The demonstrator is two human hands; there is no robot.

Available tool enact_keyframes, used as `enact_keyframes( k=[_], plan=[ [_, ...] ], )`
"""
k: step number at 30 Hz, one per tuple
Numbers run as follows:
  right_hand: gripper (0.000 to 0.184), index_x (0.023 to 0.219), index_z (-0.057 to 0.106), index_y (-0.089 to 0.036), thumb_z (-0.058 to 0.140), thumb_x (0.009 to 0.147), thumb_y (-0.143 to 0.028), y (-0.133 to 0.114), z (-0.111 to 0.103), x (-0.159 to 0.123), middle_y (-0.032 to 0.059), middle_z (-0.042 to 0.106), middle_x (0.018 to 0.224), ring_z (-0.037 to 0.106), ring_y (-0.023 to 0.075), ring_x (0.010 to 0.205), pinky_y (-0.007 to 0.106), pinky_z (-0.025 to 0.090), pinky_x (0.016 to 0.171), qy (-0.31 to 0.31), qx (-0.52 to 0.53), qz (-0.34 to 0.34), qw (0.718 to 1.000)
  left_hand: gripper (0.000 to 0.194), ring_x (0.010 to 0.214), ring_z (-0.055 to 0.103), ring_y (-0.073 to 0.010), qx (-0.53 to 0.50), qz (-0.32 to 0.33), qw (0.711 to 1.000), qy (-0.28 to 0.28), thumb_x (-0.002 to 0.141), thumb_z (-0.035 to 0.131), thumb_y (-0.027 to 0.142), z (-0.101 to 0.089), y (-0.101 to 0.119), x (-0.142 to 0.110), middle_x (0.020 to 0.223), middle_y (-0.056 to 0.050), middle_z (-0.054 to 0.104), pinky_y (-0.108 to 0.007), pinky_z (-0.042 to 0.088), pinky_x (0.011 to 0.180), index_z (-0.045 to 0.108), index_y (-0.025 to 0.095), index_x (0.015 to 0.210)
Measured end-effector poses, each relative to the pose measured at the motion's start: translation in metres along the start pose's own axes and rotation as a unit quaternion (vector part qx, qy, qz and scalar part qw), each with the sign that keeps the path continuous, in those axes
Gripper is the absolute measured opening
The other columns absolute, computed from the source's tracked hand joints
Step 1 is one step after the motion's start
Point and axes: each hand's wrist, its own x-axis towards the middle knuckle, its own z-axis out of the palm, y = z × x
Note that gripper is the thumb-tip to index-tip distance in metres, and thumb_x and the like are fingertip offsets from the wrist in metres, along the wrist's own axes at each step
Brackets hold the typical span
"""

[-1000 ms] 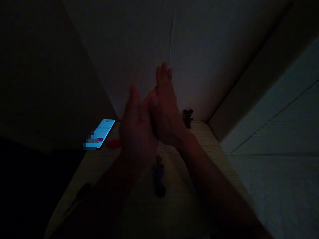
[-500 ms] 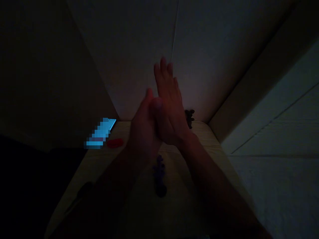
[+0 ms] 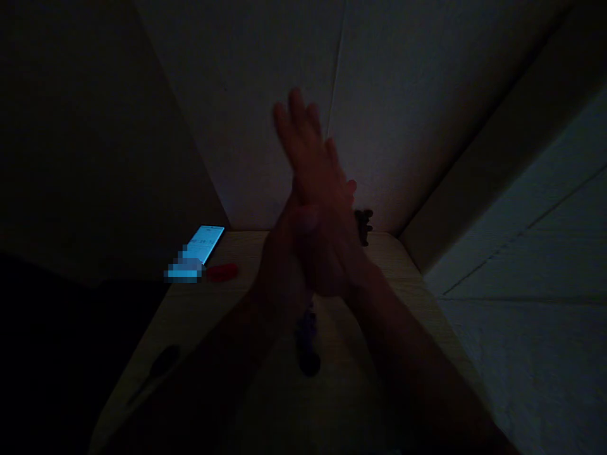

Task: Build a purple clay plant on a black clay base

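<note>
In the dim head view my right hand [image 3: 322, 183] points up and slightly left, its fingers stretched and spread. My left hand [image 3: 282, 259] presses against it from the left, palm to palm. Most of the left fingers are hidden behind the right hand; reddish fingertips show past its right edge. No object is visible between the hands. Below them, a purple knobbly item with a dark round end [image 3: 308, 344] lies on the wooden tabletop [image 3: 218, 309], partly covered by the left wrist.
A lit phone [image 3: 203, 243] lies at the table's back left, with a red oblong item [image 3: 222, 272] beside it. A dark item with a rounded head and thin handle [image 3: 164, 361] is near the left edge. A dark knobbly object [image 3: 364, 226] stands at the back, near the wall [image 3: 256, 126].
My right hand has tilted left, its fingertips shifting up and left. My left hand has slid against it, and fingertips now show beyond its right edge. The view has shifted slightly.
</note>
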Motion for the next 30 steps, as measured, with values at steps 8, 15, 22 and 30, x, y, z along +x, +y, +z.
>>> enact_keyframes(
  k=[8, 15, 22, 30],
  plan=[
    [0.058, 0.155, 0.047, -0.027, 0.027, 0.109, -0.056, 0.079, -0.002, -0.008, 0.0118, 0.039, 0.167, 0.025, 0.0341, 0.162, 0.060, 0.021, 0.131, 0.132, -0.066, 0.092, 0.985, 0.038, 0.137, 0.062, -0.0291, -0.012, -0.071, 0.995, -0.064, 0.106, 0.046, 0.040, 0.001, -0.001, -0.004, 0.121, -0.009, 0.077, -0.044, 0.056, 0.110, 0.072, 0.019, 0.123],
    [0.049, 0.136, 0.063, -0.028, 0.038, 0.108, -0.059, 0.077, -0.014, -0.008, 0.0146, 0.056, 0.148, 0.046, 0.0341, 0.147, 0.056, 0.036, 0.124, 0.214, -0.053, 0.131, 0.966, 0.028, 0.114, 0.075, -0.0270, 0.141, -0.006, 0.989, -0.052, 0.097, 0.064, 0.035, -0.017, -0.013, 0.002, 0.097, -0.007, 0.080, -0.041, 0.063, 0.097, 0.075, 0.017, 0.116],
    [0.021, 0.110, 0.072, -0.027, 0.064, 0.101, -0.043, 0.059, -0.016, -0.002, 0.0054, 0.078, 0.116, 0.075, 0.0236, 0.106, 0.038, 0.063, 0.094, 0.189, 0.207, 0.163, 0.946, 0.025, 0.101, 0.080, -0.0266, 0.109, 0.053, 0.991, 0.056, 0.097, 0.069, 0.040, -0.033, 0.003, 0.018, 0.093, -0.009, 0.080, -0.043, 0.065, 0.093, 0.066, 0.015, 0.098],
    [0.009, 0.096, 0.083, -0.026, 0.084, 0.087, -0.028, 0.050, -0.012, -0.005, 0.0019, 0.084, 0.097, 0.080, 0.0229, 0.091, 0.035, 0.067, 0.082, 0.087, 0.299, 0.139, 0.940, 0.036, 0.111, 0.077, -0.0294, 0.116, 0.056, 0.991, 0.044, 0.098, 0.065, 0.050, -0.041, 0.010, 0.022, 0.092, -0.008, 0.079, -0.045, 0.063, 0.097, 0.070, 0.016, 0.088]
  ],
)
